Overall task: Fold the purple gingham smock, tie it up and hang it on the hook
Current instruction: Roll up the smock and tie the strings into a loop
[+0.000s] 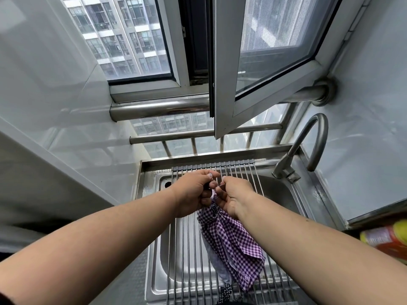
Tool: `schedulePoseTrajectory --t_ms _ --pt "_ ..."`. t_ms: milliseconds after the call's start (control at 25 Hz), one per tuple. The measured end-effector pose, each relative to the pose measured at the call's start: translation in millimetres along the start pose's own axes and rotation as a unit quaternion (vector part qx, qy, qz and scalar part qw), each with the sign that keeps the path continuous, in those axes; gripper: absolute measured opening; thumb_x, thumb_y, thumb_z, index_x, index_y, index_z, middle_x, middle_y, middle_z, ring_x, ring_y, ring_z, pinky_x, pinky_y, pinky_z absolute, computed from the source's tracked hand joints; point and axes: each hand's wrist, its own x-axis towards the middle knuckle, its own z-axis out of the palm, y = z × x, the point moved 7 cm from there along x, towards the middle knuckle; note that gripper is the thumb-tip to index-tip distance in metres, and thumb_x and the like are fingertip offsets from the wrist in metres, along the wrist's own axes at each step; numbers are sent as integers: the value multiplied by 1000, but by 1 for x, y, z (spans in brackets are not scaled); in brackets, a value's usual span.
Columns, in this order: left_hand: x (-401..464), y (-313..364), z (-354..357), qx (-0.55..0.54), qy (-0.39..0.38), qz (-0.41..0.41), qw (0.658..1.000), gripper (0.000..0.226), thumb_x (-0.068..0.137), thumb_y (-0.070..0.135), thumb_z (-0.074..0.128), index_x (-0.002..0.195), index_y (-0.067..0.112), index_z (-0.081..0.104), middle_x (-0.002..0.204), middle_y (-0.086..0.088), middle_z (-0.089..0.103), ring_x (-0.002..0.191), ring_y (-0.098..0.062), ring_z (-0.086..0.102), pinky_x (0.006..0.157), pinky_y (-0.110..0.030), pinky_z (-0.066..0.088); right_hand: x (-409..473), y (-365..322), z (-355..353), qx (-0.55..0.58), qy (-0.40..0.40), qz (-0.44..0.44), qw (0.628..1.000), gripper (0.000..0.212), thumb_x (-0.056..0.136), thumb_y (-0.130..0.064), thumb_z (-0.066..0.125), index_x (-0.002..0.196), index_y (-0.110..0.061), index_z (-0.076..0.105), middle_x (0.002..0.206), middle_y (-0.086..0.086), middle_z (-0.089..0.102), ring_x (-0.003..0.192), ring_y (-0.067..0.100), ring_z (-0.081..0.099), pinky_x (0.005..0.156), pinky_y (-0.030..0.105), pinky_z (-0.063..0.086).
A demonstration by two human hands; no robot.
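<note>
The purple gingham smock [231, 243] hangs as a gathered bundle over the sink, its top bunched between my two hands. My left hand [193, 192] and my right hand [233, 197] meet above it, fingers curled and pinching a thin tie at the bundle's top. A dark patterned strap end [226, 292] dangles below the bundle. I see no hook in this view.
A steel sink [154, 249] with a roll-up wire rack [240, 170] lies under my hands. A curved tap [308, 146] stands at the right. An open window sash [271, 69] juts inward above steel rails [158, 108]. Colourful packets [387, 238] sit at the right edge.
</note>
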Motion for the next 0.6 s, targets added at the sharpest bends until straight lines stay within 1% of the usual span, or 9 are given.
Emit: schedulePoseTrajectory --t_ms 120,200,280,320,360,440,480,560,600 --pt "-3 0 2 2 -4 1 1000 27 111 11 35 110 12 61 64 0 49 51 -10 30 50 -25 20 -1 -2 0 -17 -20 -16 1000 22 107 -21 59 100 -6 73 64 4 68 46 9 56 47 27 54" --pt "-4 1 3 2 -4 6 1000 31 110 8 32 110 11 63 64 0 45 51 -10 32 54 -27 16 -4 -5 6 -35 -60 -51 996 22 107 -18 56 104 -9 76 67 3 69 49 10 56 53 29 54" --pt "-3 2 3 1 -15 11 1000 38 107 4 29 112 9 67 63 0 40 53 -12 31 56 -29 14 -10 -13 12 -95 -106 -112 983 26 105 -9 51 107 -14 77 75 3 74 56 11 61 61 31 55" --pt "-3 2 3 1 -25 8 1000 39 105 3 29 113 8 67 63 0 37 53 -11 30 54 -27 16 -13 -18 12 -153 -111 -156 970 26 104 -8 52 107 -18 76 83 3 76 62 13 65 65 32 59" --pt "-3 1 2 0 -30 1 1000 36 102 3 29 113 7 64 62 1 35 52 -11 29 51 -25 18 -15 -24 11 -223 -96 -205 948 22 104 -9 54 105 -21 73 92 3 76 70 14 70 72 34 62" --pt "-2 -2 1 -11 -27 -25 999 24 99 7 32 106 9 55 61 3 30 51 -10 25 47 -24 21 -21 -35 9 -346 -61 -291 890 16 104 -16 58 102 -28 68 99 -3 73 85 13 72 83 37 63" --pt "-2 -4 1 -15 -24 -40 999 22 100 11 33 101 11 54 62 4 29 51 -10 22 48 -24 20 -24 -37 10 -381 -62 -314 867 16 103 -19 57 100 -31 68 99 -7 72 88 12 72 85 38 63" --pt "-4 -5 2 -14 -29 -64 997 23 103 22 34 98 13 55 62 3 28 51 -11 22 51 -25 19 -27 -37 14 -417 -87 -325 844 15 102 -25 59 98 -33 70 98 -10 73 91 10 71 87 39 61" --pt "-4 -6 2 -10 -36 -73 997 27 104 29 34 98 13 55 63 3 28 51 -11 23 51 -26 20 -29 -36 15 -432 -99 -330 834 12 102 -28 61 101 -32 73 100 -10 73 94 9 70 89 38 60"
